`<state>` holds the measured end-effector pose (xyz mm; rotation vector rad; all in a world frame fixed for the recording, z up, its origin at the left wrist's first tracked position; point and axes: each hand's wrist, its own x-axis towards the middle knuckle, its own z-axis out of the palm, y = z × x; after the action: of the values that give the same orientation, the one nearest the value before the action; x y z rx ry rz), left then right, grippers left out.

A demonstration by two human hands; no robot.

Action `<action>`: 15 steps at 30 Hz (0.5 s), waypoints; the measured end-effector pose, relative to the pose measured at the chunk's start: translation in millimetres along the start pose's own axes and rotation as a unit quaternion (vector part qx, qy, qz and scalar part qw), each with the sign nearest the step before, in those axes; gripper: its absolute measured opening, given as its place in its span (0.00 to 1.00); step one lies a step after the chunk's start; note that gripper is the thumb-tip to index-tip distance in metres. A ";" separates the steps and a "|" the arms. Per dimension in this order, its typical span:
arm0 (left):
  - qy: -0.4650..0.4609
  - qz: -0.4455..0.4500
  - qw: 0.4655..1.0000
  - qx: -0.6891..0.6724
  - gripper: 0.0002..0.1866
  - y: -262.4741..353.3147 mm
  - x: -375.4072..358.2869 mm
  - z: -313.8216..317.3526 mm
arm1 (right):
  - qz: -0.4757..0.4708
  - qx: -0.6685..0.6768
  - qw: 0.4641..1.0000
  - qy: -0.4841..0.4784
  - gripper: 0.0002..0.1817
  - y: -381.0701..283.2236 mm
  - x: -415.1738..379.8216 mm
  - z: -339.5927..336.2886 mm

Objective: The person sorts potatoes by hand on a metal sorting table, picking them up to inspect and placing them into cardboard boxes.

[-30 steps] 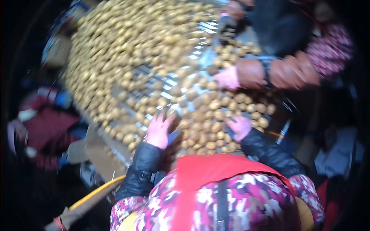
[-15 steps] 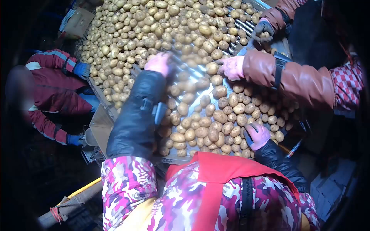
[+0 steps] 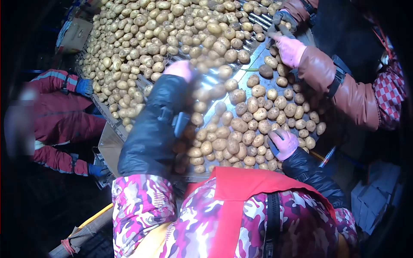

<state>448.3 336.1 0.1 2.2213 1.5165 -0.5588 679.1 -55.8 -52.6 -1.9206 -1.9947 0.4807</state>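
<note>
My left hand point(image 3: 180, 69), in a pink glove, reaches over the potatoes point(image 3: 142, 45) at the upper middle. Its fingers are smeared by motion and turned away, right beside the shiny metal plate point(image 3: 258, 56) where blurred potatoes lie. My right hand point(image 3: 284, 144), in a pink glove with dark fingers, lies low over the near right potatoes. Its thumb and fingers are apart, at the edge of the loose potatoes point(image 3: 260, 114), with nothing gripped between them. Black sleeves cover both my forearms.
At the right, a co-worker's pink-gloved hand point(image 3: 290, 50) meets their grey-gloved hand point(image 3: 285, 21) beside metal rollers point(image 3: 260, 20). Another person in a dark red jacket point(image 3: 60, 120) stands left. Cardboard point(image 3: 111, 148) leans at the left edge. Stacked boxes point(image 3: 374, 198) stand lower right.
The co-worker's pink-gloved hand has moved up from the potatoes towards their other hand. Potatoes on the metal plate have shifted. My right hand remains over the near right potatoes.
</note>
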 end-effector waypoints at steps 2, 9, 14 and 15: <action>0.050 -0.002 0.999 0.007 0.19 8.9 14.7 22.5 | -0.012 -0.002 1.000 0.027 0.16 1.4 0.6 1.8; 0.014 0.094 0.970 -0.222 0.16 -37.1 20.8 26.4 | -0.018 0.007 0.999 0.030 0.17 5.2 -1.7 5.6; -0.007 -0.010 0.609 -0.793 0.30 -62.0 -12.8 15.0 | 0.006 0.035 0.999 -0.026 0.18 0.2 0.0 -3.8; -0.006 0.003 0.626 -0.780 0.29 -60.1 -5.9 16.6 | 0.005 0.032 0.999 -0.023 0.18 2.6 -0.8 -0.8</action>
<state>388.3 343.0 -16.4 0.7541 1.0742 0.6419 681.8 -56.4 -53.1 -1.8982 -1.9748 0.5892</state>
